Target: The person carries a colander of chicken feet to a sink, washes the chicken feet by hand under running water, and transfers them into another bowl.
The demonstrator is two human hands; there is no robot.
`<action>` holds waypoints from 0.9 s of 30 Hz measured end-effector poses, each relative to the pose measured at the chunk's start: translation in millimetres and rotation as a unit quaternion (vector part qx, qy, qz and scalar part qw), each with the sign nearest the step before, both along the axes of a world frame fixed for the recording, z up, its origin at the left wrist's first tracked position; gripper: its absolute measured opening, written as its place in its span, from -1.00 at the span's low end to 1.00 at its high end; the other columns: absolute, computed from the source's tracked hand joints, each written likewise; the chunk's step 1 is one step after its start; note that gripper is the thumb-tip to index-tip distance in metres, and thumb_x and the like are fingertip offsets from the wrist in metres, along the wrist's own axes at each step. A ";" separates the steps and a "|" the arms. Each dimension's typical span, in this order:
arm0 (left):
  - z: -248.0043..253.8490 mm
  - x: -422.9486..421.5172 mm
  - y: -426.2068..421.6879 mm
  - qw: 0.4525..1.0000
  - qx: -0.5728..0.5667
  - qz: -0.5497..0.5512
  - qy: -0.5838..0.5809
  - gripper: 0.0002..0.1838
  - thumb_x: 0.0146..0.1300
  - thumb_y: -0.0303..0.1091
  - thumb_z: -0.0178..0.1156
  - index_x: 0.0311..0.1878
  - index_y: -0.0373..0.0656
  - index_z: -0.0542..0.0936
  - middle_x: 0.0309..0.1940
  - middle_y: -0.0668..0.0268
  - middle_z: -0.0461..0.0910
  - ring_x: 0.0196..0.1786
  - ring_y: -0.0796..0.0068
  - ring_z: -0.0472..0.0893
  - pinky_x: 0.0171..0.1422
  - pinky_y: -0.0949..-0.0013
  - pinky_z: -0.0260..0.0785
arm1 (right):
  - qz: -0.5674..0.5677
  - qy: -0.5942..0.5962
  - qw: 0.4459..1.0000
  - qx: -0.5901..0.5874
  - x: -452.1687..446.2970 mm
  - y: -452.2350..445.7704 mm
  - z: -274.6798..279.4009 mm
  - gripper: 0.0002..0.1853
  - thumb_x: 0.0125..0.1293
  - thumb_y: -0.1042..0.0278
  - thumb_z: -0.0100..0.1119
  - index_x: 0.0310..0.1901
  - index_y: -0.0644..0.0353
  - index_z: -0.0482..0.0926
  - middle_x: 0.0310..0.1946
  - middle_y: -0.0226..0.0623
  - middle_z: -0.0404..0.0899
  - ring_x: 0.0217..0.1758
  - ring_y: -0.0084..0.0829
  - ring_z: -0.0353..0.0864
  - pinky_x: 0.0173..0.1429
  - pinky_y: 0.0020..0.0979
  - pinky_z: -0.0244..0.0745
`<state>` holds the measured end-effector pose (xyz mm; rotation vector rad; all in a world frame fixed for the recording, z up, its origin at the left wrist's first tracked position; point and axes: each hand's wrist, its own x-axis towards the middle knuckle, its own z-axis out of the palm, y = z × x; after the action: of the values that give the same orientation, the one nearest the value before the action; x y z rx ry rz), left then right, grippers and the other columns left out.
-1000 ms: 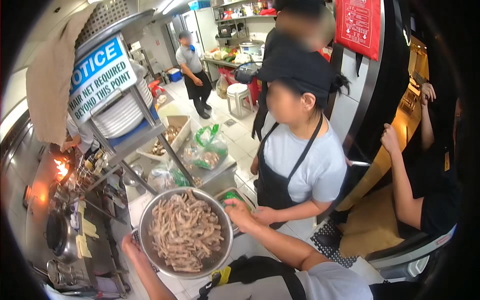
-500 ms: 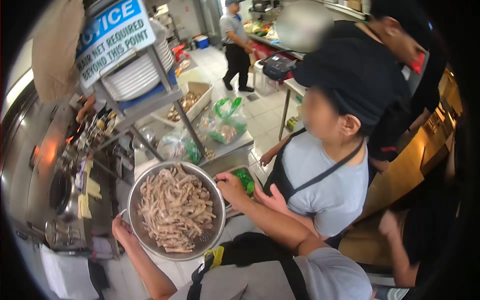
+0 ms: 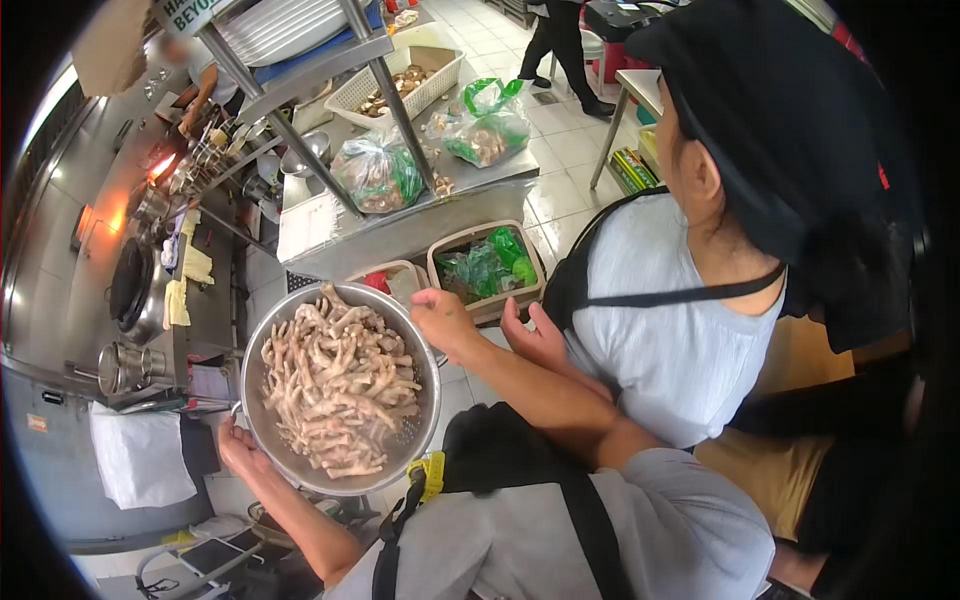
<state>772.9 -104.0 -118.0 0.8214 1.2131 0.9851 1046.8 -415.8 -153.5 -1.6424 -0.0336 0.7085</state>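
A large metal colander (image 3: 428, 425) heaped with pale chicken feet (image 3: 335, 385) is held in front of me at waist height. On its left side, my left hand (image 3: 242, 448) is closed around the loop handle. Across from it, my right hand (image 3: 443, 322) has its fingers curled at the right rim, beside the other handle; the fingertips are partly hidden. A co-worker's hand (image 3: 535, 332) lies just right of my right wrist, palm up and apart from the colander.
A steel counter (image 3: 460, 215) ahead carries bagged food (image 3: 378, 175) and a white basket (image 3: 440, 85) of mushrooms. Below stands a bin (image 3: 540, 285) with green plastic. The co-worker (image 3: 680, 330) is close on my right. Flames (image 3: 162, 168) burn at the stoves on the left.
My view has tilted down and shifted, showing more of the floor and counter. The colander stays in my hands. The co-worker's head is turned farther away, and the person at the back has stepped right.
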 end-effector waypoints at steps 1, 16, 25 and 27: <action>-1.2 -6.9 4.6 1.000 -0.001 0.007 0.006 -0.88 0.27 -0.42 0.14 -0.41 -0.11 0.47 -0.72 0.64 0.07 -0.71 0.78 0.00 -0.68 0.52 -0.22 | 0.011 -0.001 1.000 0.000 -4.5 6.4 -1.8 -0.55 0.19 0.35 0.15 0.09 0.41 0.53 -0.24 -0.15 0.64 -0.27 -0.46 0.57 -0.19 -0.42 0.45; -14.8 -44.6 40.5 1.000 -0.016 0.008 -0.011 -0.89 0.30 -0.37 0.12 -0.26 -0.22 0.52 -0.70 0.63 0.06 -0.68 0.78 0.02 -0.65 0.54 -0.18 | 0.036 -0.007 0.999 -0.009 -37.1 55.2 12.8 -0.53 0.14 0.37 0.14 0.11 0.38 0.51 -0.33 -0.24 0.63 -0.39 -0.58 0.50 -0.35 -0.47 0.38; -20.5 3.0 35.2 0.999 -0.032 -0.025 -0.025 -0.92 0.28 -0.39 0.14 -0.31 -0.17 0.51 -0.67 0.63 0.14 -0.69 0.79 0.05 -0.66 0.56 -0.17 | -0.016 -0.011 1.000 0.024 -14.8 31.0 13.9 -0.52 0.15 0.41 0.15 0.13 0.41 0.50 -0.25 -0.17 0.61 -0.29 -0.53 0.53 -0.26 -0.47 0.42; -21.9 23.8 28.5 0.998 -0.027 -0.048 -0.037 -0.92 0.27 -0.39 0.15 -0.34 -0.16 0.51 -0.67 0.63 0.14 -0.69 0.79 0.06 -0.66 0.56 -0.17 | -0.041 -0.001 0.999 0.024 0.8 16.4 4.7 -0.53 0.15 0.43 0.16 0.12 0.42 0.49 -0.23 -0.17 0.61 -0.26 -0.51 0.54 -0.22 -0.47 0.44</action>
<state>796.7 -75.6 -139.9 0.7879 1.1221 0.8932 1047.6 -399.4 -148.7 -1.5902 0.0139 0.6388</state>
